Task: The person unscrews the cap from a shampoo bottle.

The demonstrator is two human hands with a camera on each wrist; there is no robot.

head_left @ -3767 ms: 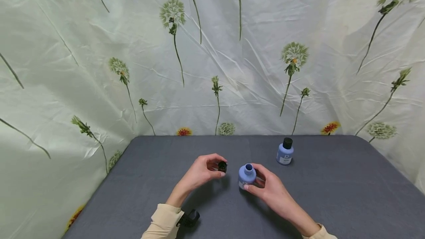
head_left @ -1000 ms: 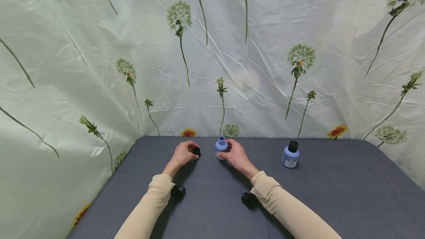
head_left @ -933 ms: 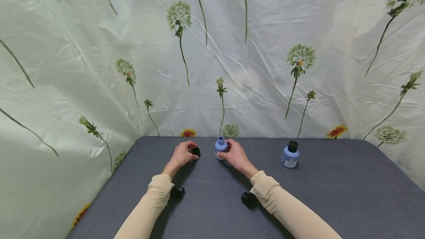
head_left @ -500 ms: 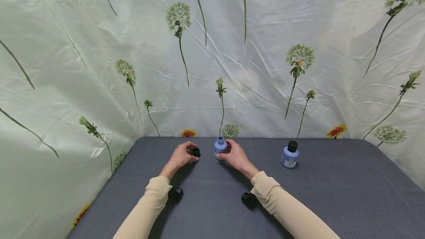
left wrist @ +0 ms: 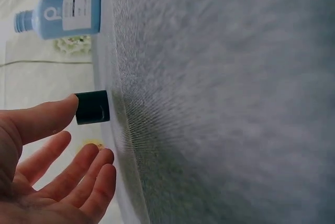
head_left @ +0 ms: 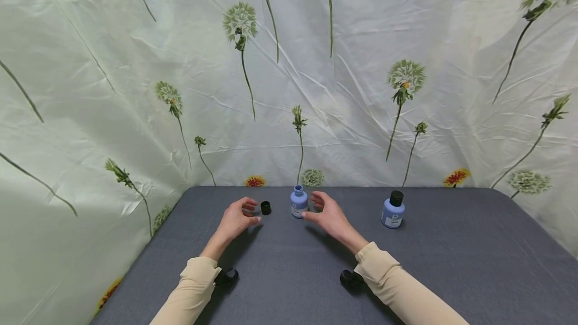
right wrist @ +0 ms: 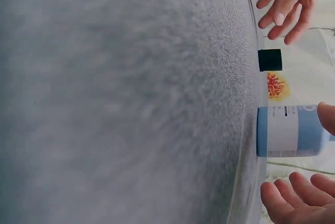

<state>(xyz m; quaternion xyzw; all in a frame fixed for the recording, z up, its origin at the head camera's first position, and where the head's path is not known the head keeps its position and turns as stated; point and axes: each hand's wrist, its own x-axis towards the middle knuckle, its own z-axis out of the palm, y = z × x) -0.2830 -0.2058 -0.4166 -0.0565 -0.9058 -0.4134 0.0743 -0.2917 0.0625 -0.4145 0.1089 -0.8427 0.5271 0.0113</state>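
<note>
An uncapped blue bottle (head_left: 299,204) with a white label stands upright near the table's far edge, its threaded neck bare. To its left a black screw cap (head_left: 265,208) sits on the table, its hollow side up. My left hand (head_left: 236,219) is beside the cap with thumb and fingers spread apart, holding nothing. In the left wrist view the thumb overlaps the edge of the cap (left wrist: 92,107). My right hand (head_left: 331,217) is just right of the bottle, fingers parted and slightly bent, gripping nothing. The right wrist view shows the bottle (right wrist: 288,131) between thumb and fingers.
A second blue bottle (head_left: 393,209), with its black cap on, stands farther right. Everything rests on a dark grey cloth-covered table (head_left: 289,275). A floral-printed curtain (head_left: 352,89) hangs behind the far edge. Black wrist devices sit at both cuffs.
Both hands carried the cap and open bottle to the far left-middle of the table and set them down. Since half a second ago, both have let go and drawn back slightly.
</note>
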